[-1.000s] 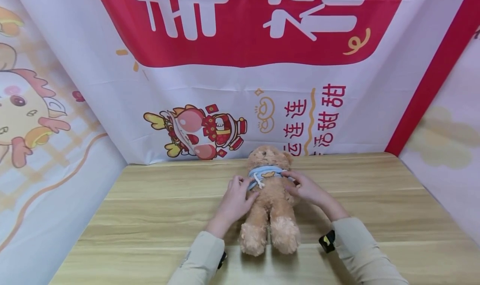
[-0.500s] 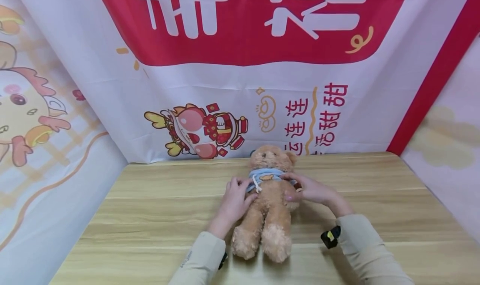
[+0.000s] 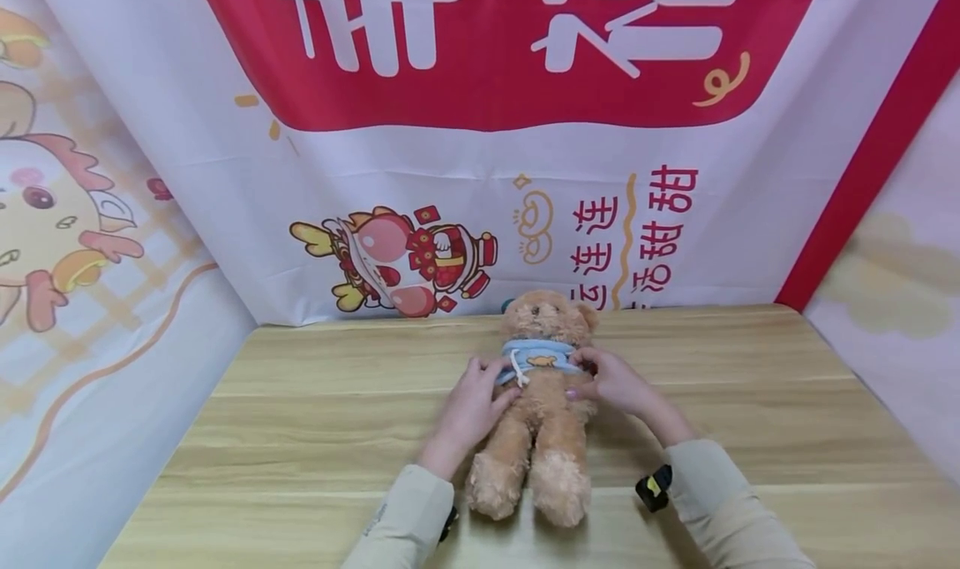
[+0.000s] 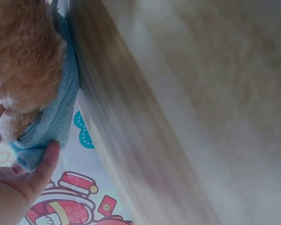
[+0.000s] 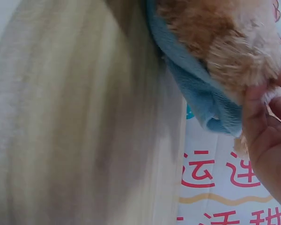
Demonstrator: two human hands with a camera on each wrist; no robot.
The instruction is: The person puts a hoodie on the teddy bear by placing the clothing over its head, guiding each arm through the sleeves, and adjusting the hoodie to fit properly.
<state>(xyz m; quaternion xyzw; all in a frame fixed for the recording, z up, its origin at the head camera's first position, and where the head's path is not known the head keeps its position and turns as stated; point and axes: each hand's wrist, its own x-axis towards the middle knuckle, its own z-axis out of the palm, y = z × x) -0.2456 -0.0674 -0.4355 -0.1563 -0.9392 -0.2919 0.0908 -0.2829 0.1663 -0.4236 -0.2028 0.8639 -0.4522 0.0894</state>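
Observation:
A fluffy light-brown teddy bear lies on its back, head toward the rear curtain, feet toward me. A light-blue top with a white drawstring is bunched around its chest, leaving the belly bare. At the top's left side, my left hand pinches the blue cloth; in the left wrist view the thumb presses the sleeve near the bear's paw. My right hand holds the opposite side of the top, its fingertips against the fur and cloth beside the paw in the right wrist view. Some fingers are hidden.
The wood-grain table reaches back to a white and red printed curtain. Printed cloth hangs along the left side, and more cloth along the right. A black wrist device sits at the right cuff.
The bear's legs have swung left, then slightly back right. Its head and blue top have shifted slightly right. Both hands stay at the top's sides, the right moving slightly inward.

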